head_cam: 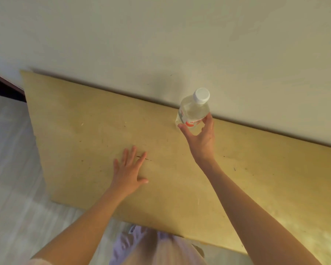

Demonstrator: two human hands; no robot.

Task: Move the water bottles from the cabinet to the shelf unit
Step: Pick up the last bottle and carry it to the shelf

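Observation:
A clear water bottle [193, 109] with a white cap and a red-and-white label stands upright on the tan wooden top [88, 131], close to the wall. My right hand [201, 138] reaches it from the near side, thumb and fingers curled around its lower part and touching it. My left hand [129, 169] lies flat on the wooden top with its fingers spread, holding nothing, well left of the bottle.
A plain cream wall [180, 44] rises directly behind the wooden top. Pale wood-look floor [10, 169] lies to the left, with a dark opening [2, 85] at the far left. My light clothing [151, 247] shows at the near edge.

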